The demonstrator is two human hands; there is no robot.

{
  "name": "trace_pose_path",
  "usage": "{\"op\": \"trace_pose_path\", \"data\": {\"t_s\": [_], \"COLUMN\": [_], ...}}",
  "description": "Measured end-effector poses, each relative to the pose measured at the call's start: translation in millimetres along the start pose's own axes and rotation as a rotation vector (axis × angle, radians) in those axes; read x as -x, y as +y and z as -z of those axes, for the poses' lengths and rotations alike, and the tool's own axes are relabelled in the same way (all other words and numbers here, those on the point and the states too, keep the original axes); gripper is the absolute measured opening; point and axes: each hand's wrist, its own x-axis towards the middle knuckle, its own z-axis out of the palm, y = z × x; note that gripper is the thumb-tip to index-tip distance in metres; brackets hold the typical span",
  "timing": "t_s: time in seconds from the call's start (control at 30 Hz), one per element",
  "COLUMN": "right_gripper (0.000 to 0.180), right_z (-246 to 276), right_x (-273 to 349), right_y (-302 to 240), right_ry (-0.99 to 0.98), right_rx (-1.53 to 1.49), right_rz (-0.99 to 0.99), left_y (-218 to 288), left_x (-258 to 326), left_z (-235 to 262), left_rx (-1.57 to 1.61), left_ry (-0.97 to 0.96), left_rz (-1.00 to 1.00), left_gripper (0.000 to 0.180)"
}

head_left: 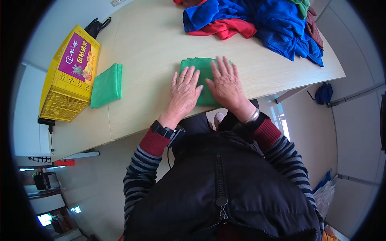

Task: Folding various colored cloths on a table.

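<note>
**Left hand (184, 95) and right hand (227, 86) laid flat on a folded green cloth (205, 69)**

The folded green cloth is a thin, soft-looking textile, roughly square, with a stitched hem along its far side. It lies on the pale wood-grain table (146, 72), close to the near edge and in front of the person's body. To the left, a second green cloth (107, 86), folded into a neat, smooth rectangle, lies just beside a yellow plastic basket (65, 100) with moulded openwork sides and a purple panel picturing a pineapple. Toward the far right, blue fabric (277, 28) is heaped in loose, rumpled folds, with red fabric (225, 29) showing below it, and green and maroon pieces at its edge.

Both hands are palm down and grasp nothing. The left hand's fingers are extended and slightly parted, covering the cloth's left edge, the thumb angled inward. The right hand's fingers are straight and a little apart, reaching the far hem, while its thumb stands wide, pointing toward the left hand. A strip of green shows between the two thumbs, which are near each other but apart.
</note>
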Motion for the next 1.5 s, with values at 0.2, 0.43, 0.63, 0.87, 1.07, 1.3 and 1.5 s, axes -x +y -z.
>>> {"op": "trace_pose_path", "data": {"t_s": [0.2, 0.43, 0.63, 0.87, 1.07, 1.3, 1.5], "right_gripper": [0.061, 0.062, 0.062, 0.061, 0.059, 0.059, 0.062], "right_z": [-24, -25, -19, 3, -17, -18, -17], "right_x": [-19, -10, -1, 2, -6, -11, -10], "right_y": [9, 19, 30, 5, 1, -3, -24], "right_ry": [-0.050, -0.011, -0.003, -0.013, -0.112, -0.135, -0.077], "right_rx": [-0.175, -0.086, -0.081, 0.099, -0.132, -0.166, -0.032], "right_rz": [-0.006, -0.040, -0.090, -0.080, 0.068, 0.256, 0.293], "left_y": [12, 12, 12, 20, 29, 17, 2], "left_x": [-5, 0, 1, 9, 27, 43, 25], "left_z": [-14, -17, -15, -12, 0, 21, -4], "left_rx": [0.095, 0.104, 0.079, 0.084, 0.092, 0.121, 0.198], "left_ry": [-0.073, -0.005, 0.001, 0.005, 0.003, -0.068, 0.047], "left_rz": [-0.004, -0.026, -0.025, 0.017, 0.083, 0.188, 0.206], "left_gripper": [0.057, 0.060, 0.061, 0.063, 0.063, 0.063, 0.065]}}
